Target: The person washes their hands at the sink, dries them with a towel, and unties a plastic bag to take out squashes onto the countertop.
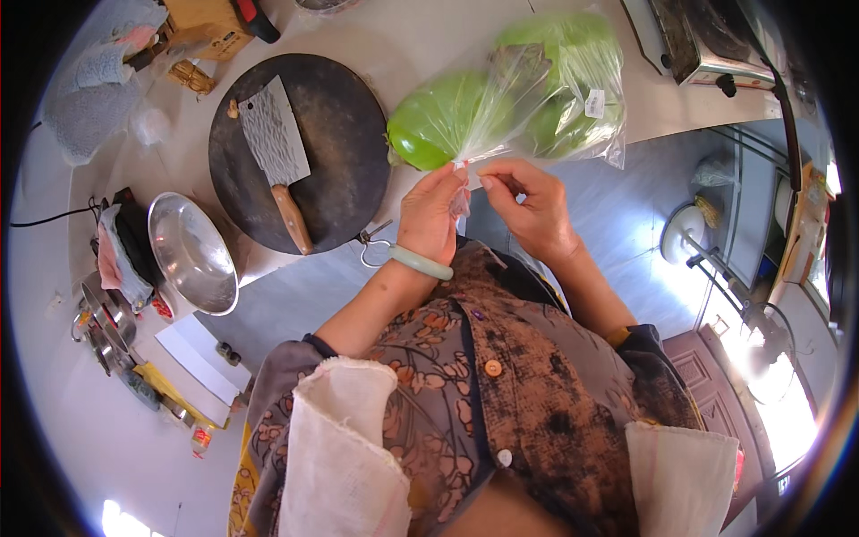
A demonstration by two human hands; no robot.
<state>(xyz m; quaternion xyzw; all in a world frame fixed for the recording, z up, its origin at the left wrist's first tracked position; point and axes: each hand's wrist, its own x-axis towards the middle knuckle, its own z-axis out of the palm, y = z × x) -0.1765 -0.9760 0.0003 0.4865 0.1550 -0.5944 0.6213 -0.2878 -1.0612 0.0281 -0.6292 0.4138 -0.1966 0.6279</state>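
Observation:
My left hand [429, 211], with a pale green bangle [421, 263] at the wrist, pinches the gathered, twisted neck of a clear plastic bag [496, 127]. Inside the bag are several large glossy green vegetables [436, 121]. A white label [594, 103] sticks to its outside. Just right of the bag's neck is my right hand [533, 208], thumb and index fingertip close together. Whether a strip of plastic is between them I cannot tell. To the left a cleaver [275, 134] with a wooden handle lies on a round dark chopping board [342, 161].
The bag and board rest on a pale countertop [402, 40]. A steel bowl [193, 252] stands at the left near the counter edge. A gas stove [718, 54] is at the upper right, and a standing fan [765, 335] is at the right.

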